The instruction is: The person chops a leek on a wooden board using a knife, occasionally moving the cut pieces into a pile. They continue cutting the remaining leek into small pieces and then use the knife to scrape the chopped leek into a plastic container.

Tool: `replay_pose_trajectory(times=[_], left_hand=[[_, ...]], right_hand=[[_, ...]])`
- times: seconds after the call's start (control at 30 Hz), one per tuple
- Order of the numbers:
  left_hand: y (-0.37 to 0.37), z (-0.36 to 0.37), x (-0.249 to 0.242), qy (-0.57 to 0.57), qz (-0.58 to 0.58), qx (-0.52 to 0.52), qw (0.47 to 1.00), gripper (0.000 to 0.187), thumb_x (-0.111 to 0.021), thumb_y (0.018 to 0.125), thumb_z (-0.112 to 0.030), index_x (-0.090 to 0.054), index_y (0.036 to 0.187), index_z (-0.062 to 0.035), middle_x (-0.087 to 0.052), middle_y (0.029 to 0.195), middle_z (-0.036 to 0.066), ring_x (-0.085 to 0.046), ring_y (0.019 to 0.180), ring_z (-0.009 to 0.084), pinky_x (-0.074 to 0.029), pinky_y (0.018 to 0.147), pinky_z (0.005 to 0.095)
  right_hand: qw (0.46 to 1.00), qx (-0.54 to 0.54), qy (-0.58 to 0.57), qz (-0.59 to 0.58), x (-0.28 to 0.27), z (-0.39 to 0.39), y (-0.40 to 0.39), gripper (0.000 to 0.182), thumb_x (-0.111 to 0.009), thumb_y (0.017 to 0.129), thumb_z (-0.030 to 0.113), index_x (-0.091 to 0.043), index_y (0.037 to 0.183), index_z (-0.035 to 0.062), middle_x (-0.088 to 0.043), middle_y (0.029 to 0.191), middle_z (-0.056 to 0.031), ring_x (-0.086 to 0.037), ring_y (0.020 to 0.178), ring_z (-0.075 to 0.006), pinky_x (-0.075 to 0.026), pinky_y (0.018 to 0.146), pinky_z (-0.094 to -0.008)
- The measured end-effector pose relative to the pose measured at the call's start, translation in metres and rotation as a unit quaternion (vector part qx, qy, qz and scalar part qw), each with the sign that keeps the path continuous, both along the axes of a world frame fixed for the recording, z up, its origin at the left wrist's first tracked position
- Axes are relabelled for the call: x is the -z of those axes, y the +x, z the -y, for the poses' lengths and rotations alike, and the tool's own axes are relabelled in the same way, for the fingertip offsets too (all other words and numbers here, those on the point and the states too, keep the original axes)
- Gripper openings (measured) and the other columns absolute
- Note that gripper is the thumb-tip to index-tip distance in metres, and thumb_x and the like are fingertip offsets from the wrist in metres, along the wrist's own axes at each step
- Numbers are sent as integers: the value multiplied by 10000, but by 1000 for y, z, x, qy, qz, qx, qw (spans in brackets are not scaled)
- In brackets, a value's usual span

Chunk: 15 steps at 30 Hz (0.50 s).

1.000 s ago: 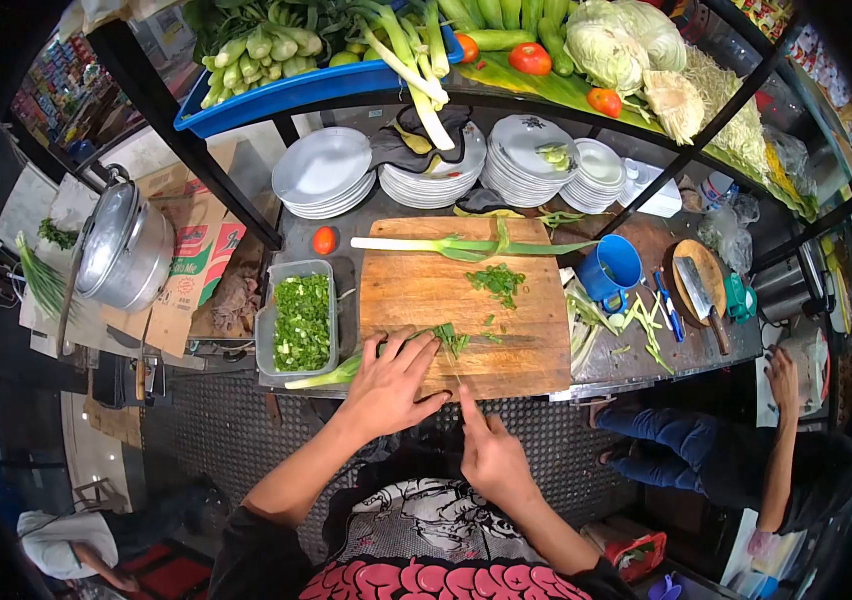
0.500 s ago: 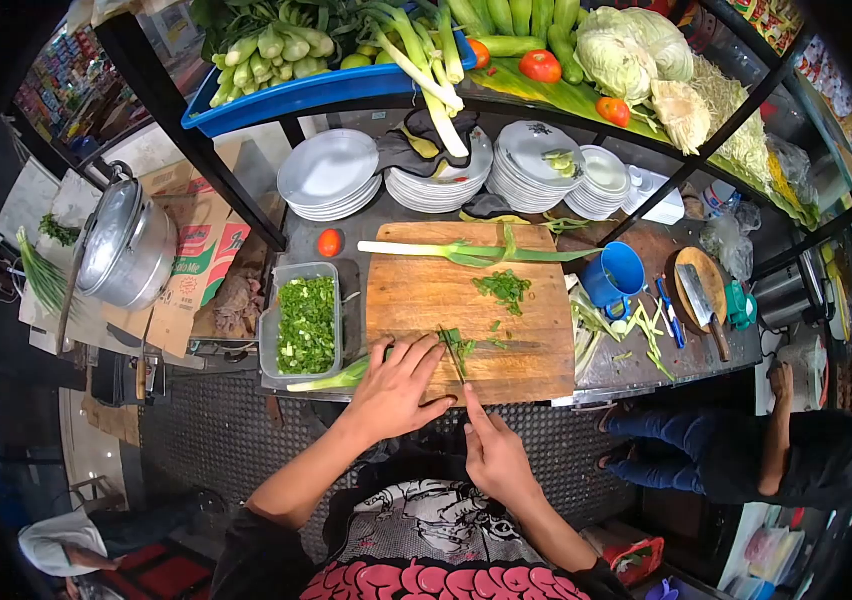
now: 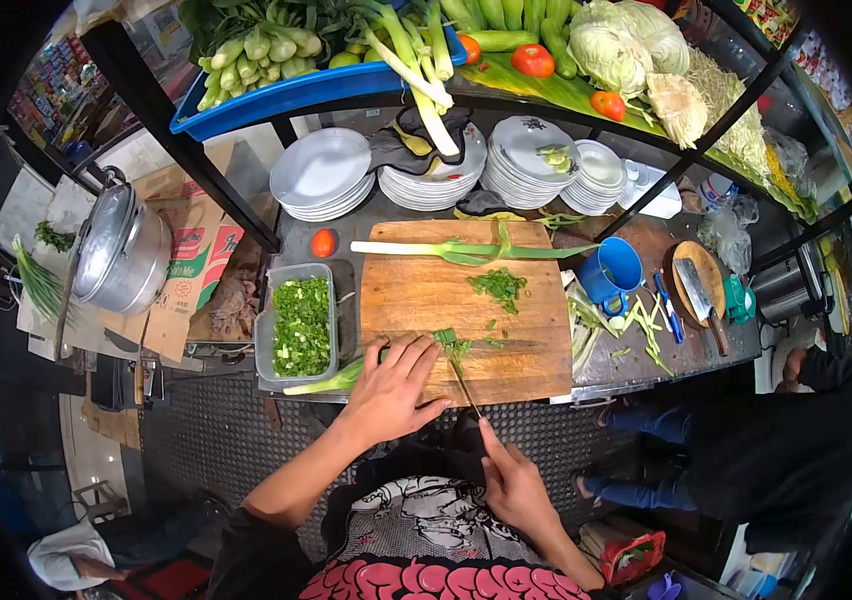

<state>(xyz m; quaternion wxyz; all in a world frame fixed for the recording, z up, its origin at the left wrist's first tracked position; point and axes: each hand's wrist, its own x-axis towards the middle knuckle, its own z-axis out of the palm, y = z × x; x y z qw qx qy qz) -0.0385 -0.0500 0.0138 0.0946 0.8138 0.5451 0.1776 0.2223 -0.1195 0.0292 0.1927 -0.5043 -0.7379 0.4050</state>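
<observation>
My left hand [image 3: 394, 385] presses a green leek [image 3: 331, 380] onto the front left of the wooden cutting board [image 3: 416, 290], its white end sticking out to the left. My right hand [image 3: 518, 480] holds a knife [image 3: 467, 388] beyond the board's front edge, with the blade reaching back to the cut greens [image 3: 451, 342]. Chopped green pieces [image 3: 498, 288] lie further back on the board. Across its back edge rests a whole leek [image 3: 446, 250]. A clear container [image 3: 303, 325] of chopped greens stands to the left.
Stacked plates [image 3: 321, 170] stand behind the board, with a tomato [image 3: 323, 242] nearby. To the right are a blue mug [image 3: 611, 272], stalk scraps [image 3: 646, 335], and a round board bearing another knife [image 3: 698, 290]. A co-worker [image 3: 786, 455] stands at right, another person [image 3: 71, 550] at lower left.
My right hand has moved toward me and slightly right, drawing the knife back from my left fingers. The co-worker at right has shifted, their arm lower. The view has moved slightly.
</observation>
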Motion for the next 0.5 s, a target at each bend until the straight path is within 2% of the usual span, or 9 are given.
replay_pose_trajectory(times=[0.1,0.33,0.37,0.47,0.5], left_hand=[[-1,0,2,4,11,-3,1000,762,-805,888,-464,-600,1426,36,-583,1509,187,-513,1410,347,-336,1177,532],[-4,0,-2,-8,7,6,1000,708,-801,897,-449,-622,1402,13,-584,1517,182,-534,1400,345,-378,1147,515],[-5,1,-1,-7,9,8,1000,703,-798,900,-447,-625,1407,8,-582,1516,183,-534,1398,353,-385,1142,511],[-7,4,-6,-35,31,-10,999,689,-795,905,-435,-634,1426,-14,-577,1508,183,-528,1397,383,-396,1136,501],[-7,5,-7,-49,41,-18,998,685,-795,907,-430,-637,1433,-21,-576,1505,183,-525,1398,395,-398,1135,499]], right_hand=[[998,20,-60,-6,-8,1,6,694,-626,1016,32,-425,1664,177,-591,843,-208,-630,716,-428,-532,692,-484],[999,18,26,-32,10,-19,-7,694,-614,1026,35,-404,1672,176,-589,832,-203,-634,720,-419,-530,699,-497],[999,41,2,-15,10,-21,-6,663,-599,1033,12,-424,1661,132,-577,840,-170,-573,682,-309,-497,678,-394],[999,30,20,-25,8,-26,-6,659,-595,1033,4,-429,1659,129,-575,836,-164,-567,672,-287,-489,669,-378],[999,13,9,-35,5,-26,-8,659,-593,1031,-1,-427,1658,119,-599,863,-173,-588,698,-302,-500,687,-384]])
